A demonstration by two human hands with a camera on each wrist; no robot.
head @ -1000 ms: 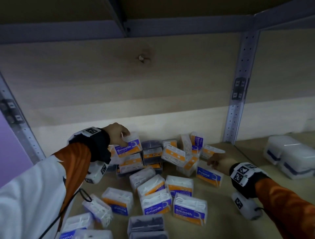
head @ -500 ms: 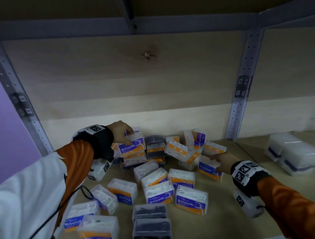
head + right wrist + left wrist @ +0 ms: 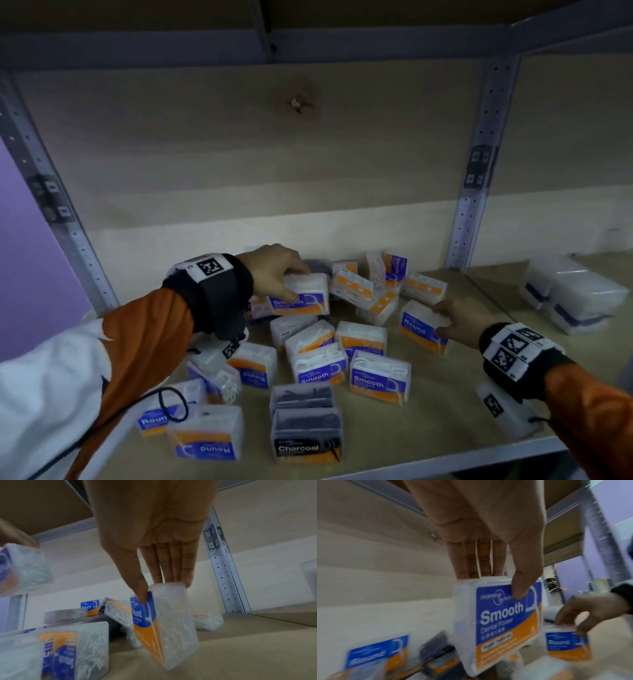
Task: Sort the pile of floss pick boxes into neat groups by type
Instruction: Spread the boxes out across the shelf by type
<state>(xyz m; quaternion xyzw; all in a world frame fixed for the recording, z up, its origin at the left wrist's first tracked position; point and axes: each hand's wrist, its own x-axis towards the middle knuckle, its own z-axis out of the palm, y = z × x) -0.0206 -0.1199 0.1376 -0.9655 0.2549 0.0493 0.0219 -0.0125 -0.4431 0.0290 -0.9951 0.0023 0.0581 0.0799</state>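
— What has the left hand (image 3: 274, 270) got?

— A "Smooth" box (image 3: 301, 297), pinched near its top edge. In the left wrist view the thumb lies on the blue part of the label and the other fingers (image 3: 471, 561) reach behind the box's top. It is held above the far left of the pile (image 3: 329, 329), clear of the shelf (image 3: 445, 421).

— And the right hand (image 3: 459, 318)?

— It grips a "Round" box (image 3: 423, 327) at the right edge of the pile. In the right wrist view the thumb presses the labelled face and the fingers (image 3: 171, 568) lie behind the clear back; the box tilts, its lower corner close to the shelf board. Whether it touches the board I cannot tell.

— So both sets of fingers are narrow?

— Yes, each closed about one box, no wider than the box's thickness.

— Where are the other boxes?

— Scattered between the two hands and nearer. Two more "Smooth" boxes stand side by side in the middle; a "Charcoal" box (image 3: 306, 435) stands at the near edge with another dark box just behind it. Two "Round" boxes lie at the near left, one upside down (image 3: 205, 437). A jumble of orange-labelled boxes leans against the far board.

— Anything beyond the pile?

— White packs (image 3: 575, 294), stacked in the bay to the right, past the metal upright (image 3: 466, 219).
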